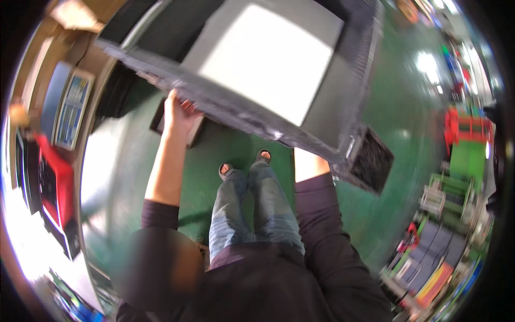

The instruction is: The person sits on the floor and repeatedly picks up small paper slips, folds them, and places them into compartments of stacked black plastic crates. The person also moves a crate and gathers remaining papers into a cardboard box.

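Observation:
A large black crate-like tray (236,110), blurred by motion, hangs tilted in front of me at the top of the view. Inside it lies a grey sheet or panel (220,37) with a bright white rectangle (268,59) on it. My left hand (179,112) is at the tray's near left edge, its fingers curled under the rim. Beneath the near right corner reaches my right hand (310,162); only the wrist shows, and the tray hides its fingers. A dark box-shaped part (370,161) juts out beside that corner.
Green floor (397,214) spreads around my feet, with a dark-edged box (196,131) low behind my left hand. At left stands a bench with a red-edged case (56,180) and a blue-framed panel (72,107). Green racks (450,193) and grey boxes (429,249) line the right.

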A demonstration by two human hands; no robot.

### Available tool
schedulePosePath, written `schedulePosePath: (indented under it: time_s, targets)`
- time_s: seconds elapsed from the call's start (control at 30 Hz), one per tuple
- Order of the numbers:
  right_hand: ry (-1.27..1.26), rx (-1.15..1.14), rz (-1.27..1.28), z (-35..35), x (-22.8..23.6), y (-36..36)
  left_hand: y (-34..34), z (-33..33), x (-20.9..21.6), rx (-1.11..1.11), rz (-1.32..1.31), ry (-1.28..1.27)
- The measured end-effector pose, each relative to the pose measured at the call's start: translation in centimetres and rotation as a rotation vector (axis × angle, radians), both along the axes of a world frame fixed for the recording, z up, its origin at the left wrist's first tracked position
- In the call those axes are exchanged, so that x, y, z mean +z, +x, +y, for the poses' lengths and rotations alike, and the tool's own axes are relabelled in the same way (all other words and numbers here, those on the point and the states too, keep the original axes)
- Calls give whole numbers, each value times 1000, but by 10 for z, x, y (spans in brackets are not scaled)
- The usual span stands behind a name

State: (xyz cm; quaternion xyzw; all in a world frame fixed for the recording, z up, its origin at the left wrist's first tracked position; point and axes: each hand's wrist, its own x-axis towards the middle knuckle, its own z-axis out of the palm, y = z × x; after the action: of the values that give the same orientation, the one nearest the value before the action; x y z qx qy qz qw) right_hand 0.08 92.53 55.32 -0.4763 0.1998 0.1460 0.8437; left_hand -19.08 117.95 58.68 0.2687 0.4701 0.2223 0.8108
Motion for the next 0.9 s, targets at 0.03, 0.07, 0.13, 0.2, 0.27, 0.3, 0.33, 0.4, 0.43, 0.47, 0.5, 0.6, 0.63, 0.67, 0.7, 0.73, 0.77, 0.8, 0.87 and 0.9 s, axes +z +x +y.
schedulePosePath:
  time_s: [0.03,0.07,0.13,0.2,0.27,0.3,0.33,0.4,0.43,0.47,0.5,0.6,0.63,0.67,0.7,0.73,0.77,0.8,0.87,0.9]
  targets:
    - [9,-29,-7,-16,11,-2,0,-10,11,-65,-87,10]
    - [17,-50,-21,-34,24,-4,1,-28,20,-77,-160,3]
    - [11,-97,-50,-80,48,-6,3,-67,38,-89,-217,-5]
    - [-12,-140,-85,-136,71,-9,2,-110,54,-149,-197,12]
    - [-42,-184,-116,-201,92,-12,5,-162,68,-226,-215,15]
    - [-55,-213,-134,-237,101,-14,5,-192,76,-278,-176,39]
    - [-69,-237,-149,-274,108,-14,8,-223,81,-308,-177,35]
    - [-98,-272,-178,-349,117,-15,10,-291,88,-327,-240,22]
    - [-108,-280,-188,-387,119,-13,14,-323,89,-351,-191,-41]
    - [-118,-286,-204,-425,119,-10,16,-358,88,-390,-220,-48]
    - [-126,-286,-212,-463,117,-5,18,-396,85,-409,-217,-88]
    - [-140,-268,-232,-568,106,18,30,-500,63,-402,-140,-151]
    - [-141,-264,-225,-598,102,25,31,-529,55,-400,-144,-171]
    - [-144,-262,-219,-624,96,32,34,-557,46,-398,-142,-196]
    - [-138,-259,-229,-643,90,40,39,-579,39,-398,-162,-206]
    - [-135,-249,-231,-658,83,46,41,-597,32,-415,-206,-208]
    - [-131,-237,-225,-670,75,52,40,-618,24,-395,-192,-212]
    - [-126,-228,-227,-678,68,58,46,-633,17,-373,-173,-207]
    - [-113,-206,-227,-689,55,66,56,-650,4,-364,-138,-206]
    - [-104,-201,-232,-693,51,72,59,-658,-3,-376,-142,-196]
